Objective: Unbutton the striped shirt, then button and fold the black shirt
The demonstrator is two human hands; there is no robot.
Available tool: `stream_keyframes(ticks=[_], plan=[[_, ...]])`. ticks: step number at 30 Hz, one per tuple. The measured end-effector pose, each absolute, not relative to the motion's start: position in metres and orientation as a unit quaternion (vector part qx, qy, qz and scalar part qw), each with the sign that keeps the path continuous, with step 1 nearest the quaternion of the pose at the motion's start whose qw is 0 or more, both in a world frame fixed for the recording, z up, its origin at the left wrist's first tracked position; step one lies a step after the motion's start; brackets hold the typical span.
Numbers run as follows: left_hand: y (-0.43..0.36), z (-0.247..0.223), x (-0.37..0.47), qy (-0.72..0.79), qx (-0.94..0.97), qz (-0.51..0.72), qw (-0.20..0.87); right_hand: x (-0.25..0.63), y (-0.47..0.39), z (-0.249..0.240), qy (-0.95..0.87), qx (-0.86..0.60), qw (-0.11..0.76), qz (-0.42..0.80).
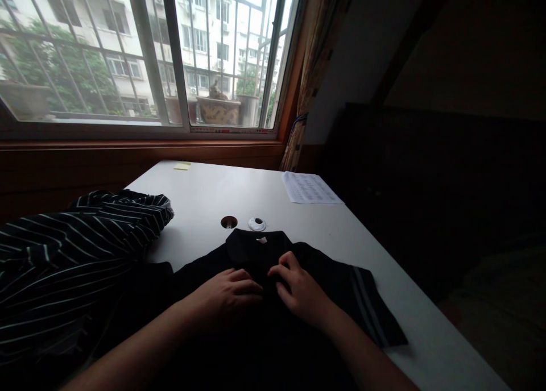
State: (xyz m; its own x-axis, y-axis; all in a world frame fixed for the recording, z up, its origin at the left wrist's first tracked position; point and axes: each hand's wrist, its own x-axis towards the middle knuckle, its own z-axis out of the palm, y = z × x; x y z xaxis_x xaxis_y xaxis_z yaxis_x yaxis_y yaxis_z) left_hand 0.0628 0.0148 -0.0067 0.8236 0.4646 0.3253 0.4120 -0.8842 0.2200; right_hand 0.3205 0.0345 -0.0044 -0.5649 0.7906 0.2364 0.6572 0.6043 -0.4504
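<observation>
Black shirt point(273, 328) lies spread on the white table point(205, 186), at its near side.
Over it, the left hand point(232, 291) bends its fingers close together; the right hand point(301, 291) curls loosely, fingers slightly apart. I cannot tell if either pinches fabric.

No wording can be read at this table point(205, 189); a small pale label point(261, 240) shows inside the collar of the dark shirt point(333, 274), its marks too small to make out; near the table's far right corner, papers point(313, 187) carry dense rows of grey print, blurred past reading, with no single letter or number clear; at the far left end, a yellow note point(182, 166) lies flat, too small in view to tell whether it bears writing; along the lower frame of the window point(178, 67), a narrow pale strip point(226, 130) shows red and dark marks, too fine to tell as letters or pattern.
</observation>
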Motion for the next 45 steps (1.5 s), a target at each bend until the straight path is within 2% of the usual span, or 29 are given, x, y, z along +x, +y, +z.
stream_keyframes(ticks=[18,45], plan=[[0.018,-0.013,0.063,0.310,0.928,0.202,0.043,0.325,0.041,-0.007,-0.881,-0.309,0.311,0.177],[0.021,-0.013,0.066,0.327,0.925,0.193,0.022,0.309,0.037,-0.009,-0.889,-0.354,0.268,0.109]])
